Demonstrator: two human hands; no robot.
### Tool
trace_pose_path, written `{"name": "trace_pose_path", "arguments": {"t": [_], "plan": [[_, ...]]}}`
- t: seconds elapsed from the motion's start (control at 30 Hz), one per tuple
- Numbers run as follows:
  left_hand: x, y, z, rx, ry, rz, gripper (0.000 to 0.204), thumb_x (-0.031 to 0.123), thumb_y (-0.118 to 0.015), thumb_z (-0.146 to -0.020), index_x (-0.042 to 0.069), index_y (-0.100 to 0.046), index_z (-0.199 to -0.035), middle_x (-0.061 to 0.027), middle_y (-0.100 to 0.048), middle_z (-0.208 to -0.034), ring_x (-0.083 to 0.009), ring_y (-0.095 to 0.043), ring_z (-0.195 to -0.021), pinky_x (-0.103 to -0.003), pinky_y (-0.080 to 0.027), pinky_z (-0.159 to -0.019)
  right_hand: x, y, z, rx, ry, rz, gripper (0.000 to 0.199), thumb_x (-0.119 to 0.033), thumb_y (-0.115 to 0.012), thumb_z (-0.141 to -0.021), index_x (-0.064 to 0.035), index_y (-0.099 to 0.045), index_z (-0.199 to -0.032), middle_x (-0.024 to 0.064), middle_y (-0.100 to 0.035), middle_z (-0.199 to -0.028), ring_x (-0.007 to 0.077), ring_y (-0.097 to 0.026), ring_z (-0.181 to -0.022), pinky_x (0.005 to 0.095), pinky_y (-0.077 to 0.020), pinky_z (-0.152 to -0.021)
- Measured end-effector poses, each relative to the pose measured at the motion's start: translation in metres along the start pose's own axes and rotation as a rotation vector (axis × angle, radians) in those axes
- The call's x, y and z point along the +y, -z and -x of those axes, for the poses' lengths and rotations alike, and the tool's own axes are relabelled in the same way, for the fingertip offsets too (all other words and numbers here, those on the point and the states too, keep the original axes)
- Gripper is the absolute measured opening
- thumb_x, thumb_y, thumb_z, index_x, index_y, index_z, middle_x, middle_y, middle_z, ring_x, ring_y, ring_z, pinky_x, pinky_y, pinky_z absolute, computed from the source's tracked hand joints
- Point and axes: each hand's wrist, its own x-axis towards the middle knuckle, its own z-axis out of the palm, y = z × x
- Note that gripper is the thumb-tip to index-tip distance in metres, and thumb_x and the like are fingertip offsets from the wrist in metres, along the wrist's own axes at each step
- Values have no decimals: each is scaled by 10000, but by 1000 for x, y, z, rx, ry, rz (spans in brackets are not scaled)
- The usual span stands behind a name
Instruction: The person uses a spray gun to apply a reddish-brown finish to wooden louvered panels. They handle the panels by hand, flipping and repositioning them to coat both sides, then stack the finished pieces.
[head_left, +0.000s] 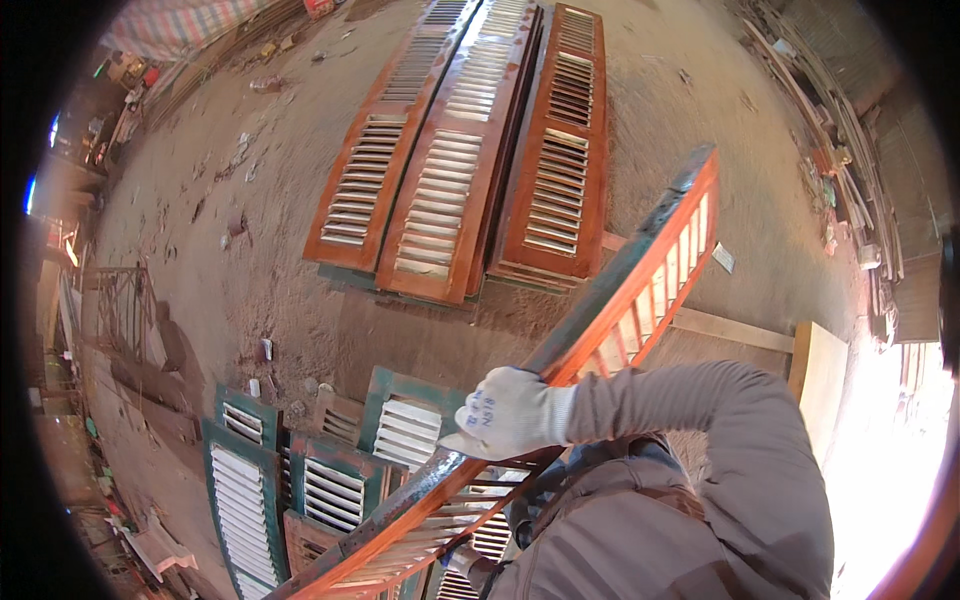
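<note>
A long louvered wooden shutter point(622, 312), with orange-brown faces and a dark edge, slants across the view from lower left to upper right. My right hand point(515, 412), in a whitish glove with blue print, is closed over its dark upper edge near the middle. My left hand point(460, 559), also gloved, grips the shutter's lower side; the slats and frame partly hide its fingers. Left of the shutter and behind it, several dark green louvered shutters point(270, 462) stand or lean close together.
Beyond lie reddish-brown varnished shutters point(464, 200), in stacks on the dirt floor point(270, 250). A pale board point(812, 375) stands at the right, near a wooden strip point(735, 328). Long timber pieces point(835, 150) line the right wall. A metal frame point(115, 305) is at the left.
</note>
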Motion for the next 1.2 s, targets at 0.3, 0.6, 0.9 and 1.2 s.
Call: {"name": "trace_pose_path", "arguments": {"t": [0.3,0.6,0.9,1.2], "plan": [[-143,-102,116,-13,-126,-39,639,613,-376,-1060,146,-485,-1481,-76,-560,-1461,-311,-546,-1311,-497,-435,-1106,122,168,265,296,18,184,416,-447,-593,-961,-82,-660,-772,71,-629,-633,240,-647,-573,397,-476,-520],[-278,-276,230,-150,-145,-115,610,599,-380,-1061,154,-498,-1462,-68,-567,-1446,-313,-550,-1301,-501,-441,-1097,257,268,493,670,-175,389,484,-554,-678,-892,-100,-650,-726,52,-614,-677,225,-638,-629,356,-542,-629],[-369,-469,272,-230,-86,-73,581,584,-383,-1063,162,-512,-1442,-60,-574,-1431,-315,-553,-1291,-505,-446,-1088,386,349,567,485,-193,484,324,-330,-735,-704,-58,-719,-879,106,-690,-853,268,-709,-796,389,-610,-751],[-473,-695,272,-190,-20,137,553,570,-387,-1065,171,-525,-1422,-52,-581,-1415,-317,-557,-1281,-509,-452,-1079,649,455,491,469,-105,388,539,-564,-649,-970,-30,-666,-897,137,-704,-831,310,-709,-717,414,-593,-707]]}}
